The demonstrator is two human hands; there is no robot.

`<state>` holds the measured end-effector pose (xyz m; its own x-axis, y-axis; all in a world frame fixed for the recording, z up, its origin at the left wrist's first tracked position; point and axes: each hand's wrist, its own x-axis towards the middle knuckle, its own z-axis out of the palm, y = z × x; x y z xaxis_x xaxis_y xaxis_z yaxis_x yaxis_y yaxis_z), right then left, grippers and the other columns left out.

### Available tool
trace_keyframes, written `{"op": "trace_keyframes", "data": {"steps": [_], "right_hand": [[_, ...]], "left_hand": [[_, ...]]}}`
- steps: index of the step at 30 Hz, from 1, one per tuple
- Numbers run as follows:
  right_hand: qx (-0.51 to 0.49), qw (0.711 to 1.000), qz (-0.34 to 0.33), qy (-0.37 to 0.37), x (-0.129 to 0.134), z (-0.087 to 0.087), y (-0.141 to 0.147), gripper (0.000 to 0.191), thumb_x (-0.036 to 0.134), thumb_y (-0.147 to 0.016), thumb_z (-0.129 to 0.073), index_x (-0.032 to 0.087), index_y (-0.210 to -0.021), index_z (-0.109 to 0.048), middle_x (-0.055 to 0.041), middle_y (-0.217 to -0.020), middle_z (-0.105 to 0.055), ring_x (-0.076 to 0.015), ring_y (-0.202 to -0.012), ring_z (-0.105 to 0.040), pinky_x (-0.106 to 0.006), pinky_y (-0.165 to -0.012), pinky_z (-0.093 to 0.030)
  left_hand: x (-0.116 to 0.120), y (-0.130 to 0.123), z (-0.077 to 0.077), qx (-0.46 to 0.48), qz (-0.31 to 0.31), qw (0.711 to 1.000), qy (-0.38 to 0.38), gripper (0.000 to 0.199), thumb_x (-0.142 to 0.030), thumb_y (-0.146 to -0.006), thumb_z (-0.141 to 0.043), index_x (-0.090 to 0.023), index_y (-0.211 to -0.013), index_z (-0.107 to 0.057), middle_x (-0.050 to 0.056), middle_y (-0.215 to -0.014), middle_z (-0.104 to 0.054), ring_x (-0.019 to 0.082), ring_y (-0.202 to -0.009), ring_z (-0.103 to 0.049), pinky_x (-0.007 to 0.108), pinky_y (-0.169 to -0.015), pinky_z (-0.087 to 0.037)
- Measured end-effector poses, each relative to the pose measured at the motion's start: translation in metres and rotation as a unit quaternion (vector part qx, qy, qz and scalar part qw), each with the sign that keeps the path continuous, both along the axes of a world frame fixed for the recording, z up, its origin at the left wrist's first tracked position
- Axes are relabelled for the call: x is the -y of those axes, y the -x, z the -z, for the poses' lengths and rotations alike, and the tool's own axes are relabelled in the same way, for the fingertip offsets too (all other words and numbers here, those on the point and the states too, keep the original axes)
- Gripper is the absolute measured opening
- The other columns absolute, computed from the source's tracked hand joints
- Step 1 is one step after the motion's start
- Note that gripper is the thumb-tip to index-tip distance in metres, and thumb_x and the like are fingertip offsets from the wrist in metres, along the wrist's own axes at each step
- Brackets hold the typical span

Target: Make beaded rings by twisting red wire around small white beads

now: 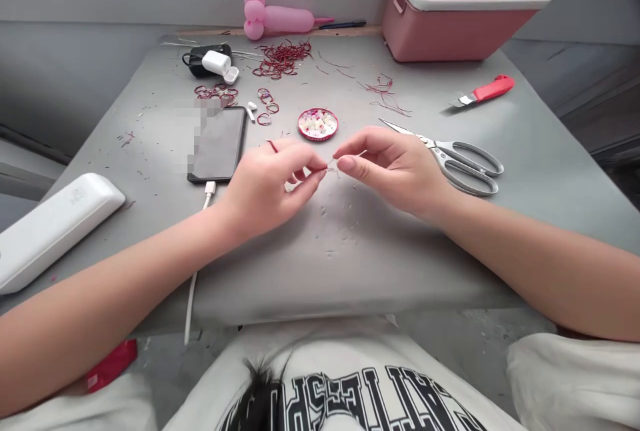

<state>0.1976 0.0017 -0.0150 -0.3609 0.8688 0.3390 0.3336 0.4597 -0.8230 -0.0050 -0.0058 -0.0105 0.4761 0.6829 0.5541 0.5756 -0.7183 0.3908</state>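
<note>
My left hand (270,184) is closed in a pinch over the middle of the table. A short dark-red cord (273,146) shows above its knuckles, and a bit of red shows at its fingertips. Facing it, my right hand (395,168) pinches a thin pale strand (333,161), too fine to tell whether it is wire or thread. The two sets of fingertips are nearly touching. Just beyond them sits a round red-rimmed dish (318,137) of small white and pink beads (319,122). Grey-handled scissors (465,163) lie beside my right hand, partly hidden by it.
A phone (220,144) with a white cable (193,298) lies left, near an earbud case (217,62) and small red cord loops (215,92). Red cord pieces (283,58), a pink balloon (285,19), a pink bin (450,34), a red-handled cutter (493,89) and a white case (60,231) surround.
</note>
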Motion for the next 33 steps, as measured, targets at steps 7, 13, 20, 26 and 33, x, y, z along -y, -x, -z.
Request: {"op": "trace_keyframes", "data": {"steps": [7, 13, 20, 26, 33], "right_hand": [[-0.090, 0.995, -0.042, 0.012, 0.008, 0.006, 0.006, 0.022, 0.035, -0.080, -0.072, 0.017, -0.090, -0.065, -0.0023, -0.083, -0.065, -0.0133, -0.076, -0.060, -0.028, -0.070, -0.050], [-0.079, 0.995, -0.022, 0.054, 0.014, 0.003, 0.008, 0.022, 0.036, -0.078, -0.074, 0.016, -0.080, -0.065, -0.0021, -0.078, -0.066, -0.0129, -0.071, -0.059, -0.026, -0.063, -0.048], [-0.001, 0.975, -0.041, -0.218, 0.013, 0.005, 0.009, 0.004, 0.012, -0.085, -0.063, 0.016, -0.085, -0.065, -0.0046, -0.079, -0.067, -0.0145, -0.075, -0.060, -0.031, -0.068, -0.051], [0.056, 0.915, -0.088, -0.389, 0.012, 0.008, 0.012, 0.012, 0.006, -0.085, -0.060, 0.015, -0.092, -0.062, -0.0072, -0.080, -0.066, -0.0157, -0.075, -0.057, -0.034, -0.072, -0.055], [0.068, 0.949, -0.033, -0.307, 0.012, 0.014, 0.010, 0.004, 0.013, -0.087, -0.061, 0.016, -0.090, -0.062, -0.0061, -0.079, -0.065, -0.0159, -0.075, -0.061, -0.031, -0.068, -0.054]], "left_hand": [[-0.002, 0.002, 0.013, -0.064, 0.019, 0.984, -0.166, 0.013, -0.019, -0.085, -0.056, -0.019, -0.074, -0.064, 0.001, -0.066, -0.062, 0.014, -0.060, -0.057, 0.026, -0.058, -0.046], [0.003, 0.006, 0.015, -0.045, 0.027, 0.993, -0.107, 0.011, -0.019, -0.086, -0.056, -0.023, -0.082, -0.066, 0.003, -0.077, -0.066, 0.016, -0.070, -0.061, 0.029, -0.068, -0.049], [0.015, 0.003, 0.006, 0.071, 0.043, 0.995, 0.062, 0.003, -0.017, -0.085, -0.061, -0.019, -0.083, -0.062, 0.003, -0.079, -0.066, 0.011, -0.067, -0.061, 0.024, -0.066, -0.052], [0.022, 0.005, 0.005, 0.051, 0.052, 0.988, 0.135, 0.004, -0.014, -0.084, -0.058, -0.016, -0.083, -0.061, 0.003, -0.075, -0.066, 0.013, -0.070, -0.060, 0.028, -0.070, -0.050], [0.018, 0.008, 0.010, 0.066, 0.047, 0.988, 0.131, 0.008, -0.015, -0.087, -0.058, -0.019, -0.087, -0.065, 0.003, -0.081, -0.067, 0.013, -0.074, -0.062, 0.026, -0.070, -0.050]]}}
